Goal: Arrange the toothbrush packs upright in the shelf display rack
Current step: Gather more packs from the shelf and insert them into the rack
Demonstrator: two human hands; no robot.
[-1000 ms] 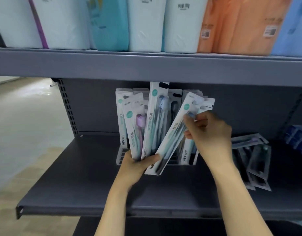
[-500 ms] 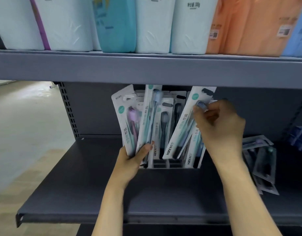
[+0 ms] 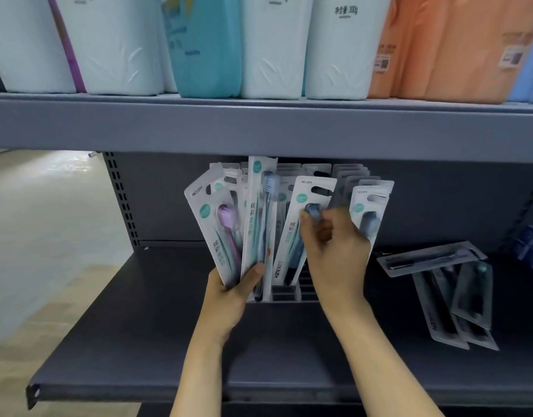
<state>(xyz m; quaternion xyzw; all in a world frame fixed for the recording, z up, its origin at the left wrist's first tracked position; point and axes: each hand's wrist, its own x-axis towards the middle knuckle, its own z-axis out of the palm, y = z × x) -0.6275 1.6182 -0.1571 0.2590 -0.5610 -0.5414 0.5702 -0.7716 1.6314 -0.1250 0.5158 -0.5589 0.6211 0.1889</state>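
On the dark shelf (image 3: pixel 138 341), the left hand (image 3: pixel 229 291) grips fanned toothbrush packs (image 3: pixel 247 224) before the display rack (image 3: pixel 289 291); the right hand (image 3: pixel 334 251) pinches one pack (image 3: pixel 301 224) over its slots.

Right hand (image 3: pixel 331 254) blurred, hiding its grip and the rack (image 3: pixel 292 291).

White toothbrush packs (image 3: pixel 301 224) stand upright, fanned, in the slotted display rack (image 3: pixel 289 291).

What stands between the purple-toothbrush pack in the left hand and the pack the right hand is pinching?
In the head view, one upright blue-bristled toothbrush pack, also gripped by the left hand.
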